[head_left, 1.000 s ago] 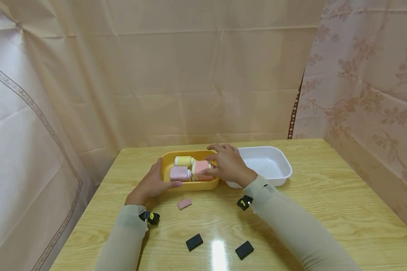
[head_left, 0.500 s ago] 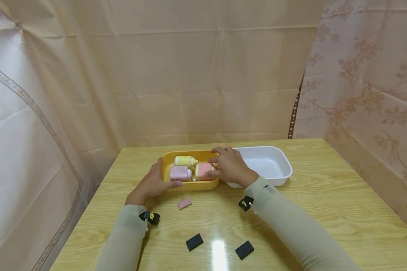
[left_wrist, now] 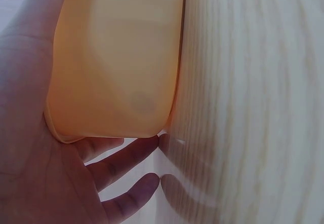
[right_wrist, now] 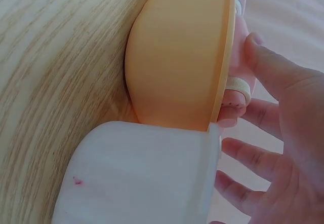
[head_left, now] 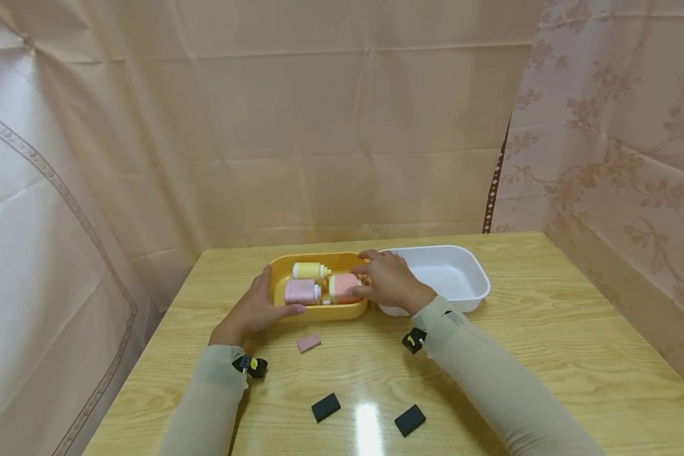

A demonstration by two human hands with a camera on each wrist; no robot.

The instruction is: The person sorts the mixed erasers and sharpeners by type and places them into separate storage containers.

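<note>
A yellow tub (head_left: 320,311) stands mid-table and holds three small bottles lying down: a yellow one (head_left: 310,270), a pink one (head_left: 301,291) and a salmon-pink one (head_left: 343,285). My left hand (head_left: 254,308) grips the tub's left end, thumb along its front wall. In the left wrist view the palm (left_wrist: 30,133) cups the tub (left_wrist: 116,67). My right hand (head_left: 390,283) pinches the salmon-pink bottle inside the tub. The right wrist view shows the thumb (right_wrist: 268,67) on that bottle (right_wrist: 238,79) above the tub's rim (right_wrist: 225,57).
A white tub (head_left: 475,278) with nothing in it touches the yellow tub's right end, and is close in the right wrist view (right_wrist: 142,178). A small pink block (head_left: 308,343) and two black blocks (head_left: 325,407) (head_left: 410,420) lie on the wooden table (head_left: 547,354). Curtains close the back and sides.
The salmon-pink bottle has sunk lower into the yellow tub, and my right hand has settled a little down and right with it. The left hand has stayed on the tub.
</note>
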